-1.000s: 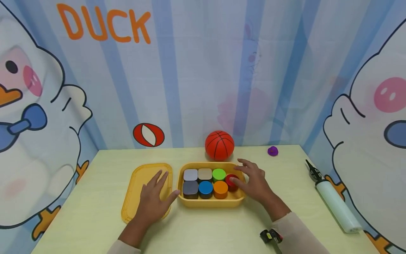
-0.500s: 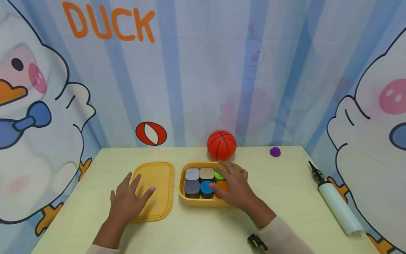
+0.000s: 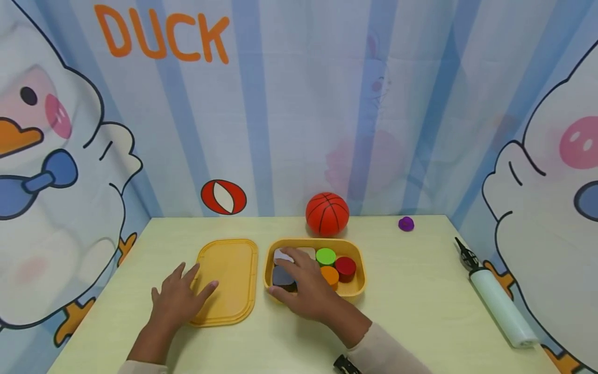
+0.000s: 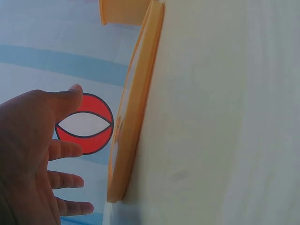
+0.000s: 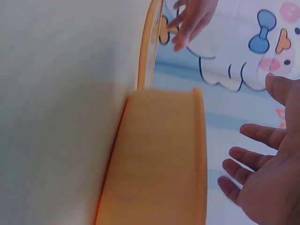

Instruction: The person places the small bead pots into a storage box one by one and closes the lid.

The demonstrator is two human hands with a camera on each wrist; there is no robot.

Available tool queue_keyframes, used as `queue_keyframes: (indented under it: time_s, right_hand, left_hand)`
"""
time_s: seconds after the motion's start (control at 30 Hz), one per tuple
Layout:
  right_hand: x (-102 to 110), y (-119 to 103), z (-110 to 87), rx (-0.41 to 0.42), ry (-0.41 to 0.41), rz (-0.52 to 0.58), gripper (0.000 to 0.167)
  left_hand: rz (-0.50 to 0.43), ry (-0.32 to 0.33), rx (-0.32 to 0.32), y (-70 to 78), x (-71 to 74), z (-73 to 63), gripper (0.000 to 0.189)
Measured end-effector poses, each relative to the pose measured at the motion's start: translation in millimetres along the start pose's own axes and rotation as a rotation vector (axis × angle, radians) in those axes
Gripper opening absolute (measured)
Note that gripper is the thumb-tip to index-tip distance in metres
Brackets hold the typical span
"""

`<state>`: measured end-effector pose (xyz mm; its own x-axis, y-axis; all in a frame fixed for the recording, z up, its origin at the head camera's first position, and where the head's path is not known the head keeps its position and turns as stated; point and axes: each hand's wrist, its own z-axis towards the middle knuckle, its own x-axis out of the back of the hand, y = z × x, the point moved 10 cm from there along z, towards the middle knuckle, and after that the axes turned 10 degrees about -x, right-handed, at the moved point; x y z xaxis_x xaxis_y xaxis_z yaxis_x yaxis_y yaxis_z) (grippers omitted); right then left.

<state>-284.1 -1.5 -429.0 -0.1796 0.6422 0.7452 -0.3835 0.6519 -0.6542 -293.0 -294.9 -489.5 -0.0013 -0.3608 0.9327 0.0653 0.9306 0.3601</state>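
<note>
My right hand (image 3: 310, 288) hovers over the left half of a yellow box (image 3: 361, 283), fingers spread and holding nothing. Inside the box, a dark grey-blue block (image 3: 282, 276) and a pale lavender block (image 3: 281, 255) show beside the fingers. A beige block (image 3: 308, 251) is partly covered. Toward the right lie round green (image 3: 325, 256), orange (image 3: 331, 276) and red (image 3: 345, 268) pieces; the blue piece is hidden under the hand. Fingers spread, my left hand (image 3: 175, 300) is above the left edge of a flat yellow lid (image 3: 231, 283). The right wrist view shows its hand (image 5: 274, 173) above the box's rim.
Behind the box sits an orange-red toy basketball (image 3: 327, 214). A small purple object (image 3: 406, 224) lies at the table's back right. A pale green hand pump (image 3: 502, 306) with a black nozzle stretches along the right edge. A printed curtain stands behind the table.
My right hand has swept left across the box from the red piece to the grey-blue end, uncovering the red, green and orange pieces. My left hand has drawn back left over the lid.
</note>
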Motion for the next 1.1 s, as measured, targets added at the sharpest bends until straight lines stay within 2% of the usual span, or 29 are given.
queue_keyframes:
  time_s: [0.17,0.27,0.47,0.67,0.93,1.1]
  right_hand:
    - [-23.8,-16.6,-4.8,-0.001,-0.115,0.072,0.068]
    - [-37.8,-24.3,-8.0,0.009,-0.164,0.072,0.07]
    - [-60.0,-27.4,-10.4,-0.041,-0.261,0.104,0.075]
    - [-79.1,-28.9,-9.0,-0.035,-0.309,0.155,0.076]
    - [-97.0,-39.7,-10.1,0.048,-0.35,0.194,0.082]
    - [-115.1,-35.8,-3.0,0.001,-0.383,0.254,0.082]
  left_hand:
    - [-0.047,-0.02,0.005,-10.9,-11.3,4.3,0.095]
    - [-0.074,-0.02,-0.004,-15.5,-16.7,5.5,0.094]
    - [-0.097,0.002,-0.052,-15.5,-22.0,3.8,0.09]
    - [-0.108,0.026,-0.074,-14.7,-25.7,3.9,0.089]
    - [-0.149,0.045,-0.082,-16.1,-30.2,3.4,0.088]
    - [-0.155,0.028,-0.072,-17.8,-32.8,3.4,0.088]
